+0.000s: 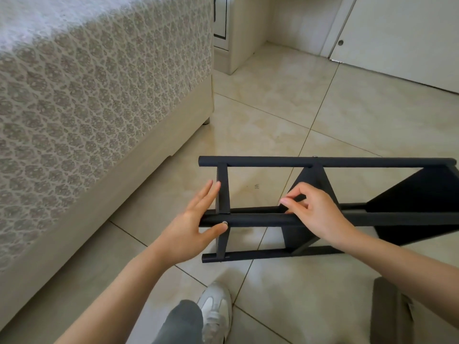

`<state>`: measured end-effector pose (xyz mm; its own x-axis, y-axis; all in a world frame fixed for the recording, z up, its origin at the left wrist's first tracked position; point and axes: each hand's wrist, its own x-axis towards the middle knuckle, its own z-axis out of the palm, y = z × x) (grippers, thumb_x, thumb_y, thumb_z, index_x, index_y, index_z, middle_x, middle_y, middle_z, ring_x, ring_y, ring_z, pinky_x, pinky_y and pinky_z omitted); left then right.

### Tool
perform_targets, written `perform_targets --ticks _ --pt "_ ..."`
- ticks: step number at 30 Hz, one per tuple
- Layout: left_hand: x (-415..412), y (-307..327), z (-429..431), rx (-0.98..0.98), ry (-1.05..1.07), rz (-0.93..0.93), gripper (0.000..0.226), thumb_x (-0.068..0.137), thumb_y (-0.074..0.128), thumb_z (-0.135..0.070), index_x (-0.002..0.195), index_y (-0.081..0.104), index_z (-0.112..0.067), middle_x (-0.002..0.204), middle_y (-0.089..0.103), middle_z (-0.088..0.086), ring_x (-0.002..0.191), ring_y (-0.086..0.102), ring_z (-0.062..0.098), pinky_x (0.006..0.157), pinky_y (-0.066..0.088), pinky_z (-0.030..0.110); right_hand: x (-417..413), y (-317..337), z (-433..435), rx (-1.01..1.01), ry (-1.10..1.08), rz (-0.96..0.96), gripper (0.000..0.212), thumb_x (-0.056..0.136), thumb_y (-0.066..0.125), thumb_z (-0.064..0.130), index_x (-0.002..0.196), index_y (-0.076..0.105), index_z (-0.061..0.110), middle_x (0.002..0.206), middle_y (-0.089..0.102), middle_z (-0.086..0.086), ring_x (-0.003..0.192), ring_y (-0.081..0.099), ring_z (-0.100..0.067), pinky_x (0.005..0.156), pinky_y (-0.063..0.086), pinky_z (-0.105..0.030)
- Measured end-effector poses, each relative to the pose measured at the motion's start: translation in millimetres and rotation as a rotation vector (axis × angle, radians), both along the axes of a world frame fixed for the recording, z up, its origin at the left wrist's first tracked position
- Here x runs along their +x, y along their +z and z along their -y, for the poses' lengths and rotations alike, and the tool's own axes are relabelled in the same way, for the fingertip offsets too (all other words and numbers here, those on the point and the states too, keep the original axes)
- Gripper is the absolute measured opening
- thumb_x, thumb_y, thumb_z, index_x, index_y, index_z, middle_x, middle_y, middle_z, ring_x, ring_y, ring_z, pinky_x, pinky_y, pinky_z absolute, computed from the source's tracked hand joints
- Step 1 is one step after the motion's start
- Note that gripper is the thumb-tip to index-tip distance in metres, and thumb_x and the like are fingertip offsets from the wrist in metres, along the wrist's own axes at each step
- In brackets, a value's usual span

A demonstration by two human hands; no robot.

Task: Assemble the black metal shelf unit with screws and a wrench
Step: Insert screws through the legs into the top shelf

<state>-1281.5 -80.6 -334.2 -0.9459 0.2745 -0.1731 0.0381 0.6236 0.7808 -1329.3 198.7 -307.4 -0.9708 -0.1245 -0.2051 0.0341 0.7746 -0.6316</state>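
Currently, right hand holds the sideways shelf unit.

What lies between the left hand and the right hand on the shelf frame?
In the head view, a stretch of black tube runs from the left hand to the right hand, with a silver screw head by the left thumb.

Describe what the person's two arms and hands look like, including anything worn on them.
The left hand and the right hand are bare: no gloves, rings, watch or bracelet show. The left forearm and right forearm are bare too, with no sleeve in view up to the frame edge. Lower down, a grey trouser leg and a white sneaker are worn.
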Motion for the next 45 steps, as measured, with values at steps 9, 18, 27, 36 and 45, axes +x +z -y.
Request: perform_targets --ticks 9,18,27,36,45 --pt "-28 4 11 -0.219 -0.303 -0.304 0.058 0.096 0.053 -0.048 0.151 0.040 -0.036 0.163 0.009 -0.026 0.152 -0.012 -0.002 0.122 0.007 0.031 -15 -6 8 0.142 -0.011 0.049 0.021 0.091 0.059 0.049 0.098 0.059 0.029 0.077 0.070 0.013 0.081 0.066 -0.004 0.083 0.056 -0.044" --pt "-37 -1 11 -0.095 -0.381 -0.349 0.047 0.091 0.067 -0.034 0.133 0.058 -0.015 0.160 0.035 -0.008 0.155 0.011 0.010 0.121 0.019 0.021 -26 0 3 0.009 0.105 0.266 0.006 0.092 0.066 0.028 0.088 0.067 0.025 0.080 0.075 0.011 0.081 0.069 -0.002 0.078 0.051 -0.022" --pt "-37 -11 7 -0.024 -0.327 -0.368 0.047 0.090 0.062 -0.038 0.132 0.057 -0.018 0.158 0.039 -0.008 0.155 0.018 0.017 0.122 0.024 0.036 -72 -12 75 -0.075 0.448 0.281 0.009 0.091 0.062 0.019 0.091 0.068 0.025 0.080 0.074 0.012 0.075 0.067 0.000 0.074 0.056 -0.021" --pt "-26 -15 10 -0.131 -0.363 -0.401 0.049 0.087 0.064 -0.043 0.128 0.061 -0.017 0.154 0.043 -0.007 0.153 0.023 0.021 0.122 0.023 0.045 -50 -39 82 -0.387 0.283 0.561 0.014 0.089 0.064 0.011 0.093 0.072 0.021 0.081 0.076 0.003 0.076 0.068 -0.005 0.064 0.053 -0.014" --pt "-12 -24 11 -0.086 -0.344 -0.393 0.051 0.088 0.064 -0.043 0.129 0.060 -0.012 0.154 0.043 -0.001 0.153 0.023 0.026 0.119 0.028 0.050 -38 -44 81 -0.518 0.138 0.824 0.012 0.094 0.062 0.012 0.095 0.074 0.011 0.080 0.076 -0.003 0.068 0.066 -0.005 0.061 0.053 -0.017"
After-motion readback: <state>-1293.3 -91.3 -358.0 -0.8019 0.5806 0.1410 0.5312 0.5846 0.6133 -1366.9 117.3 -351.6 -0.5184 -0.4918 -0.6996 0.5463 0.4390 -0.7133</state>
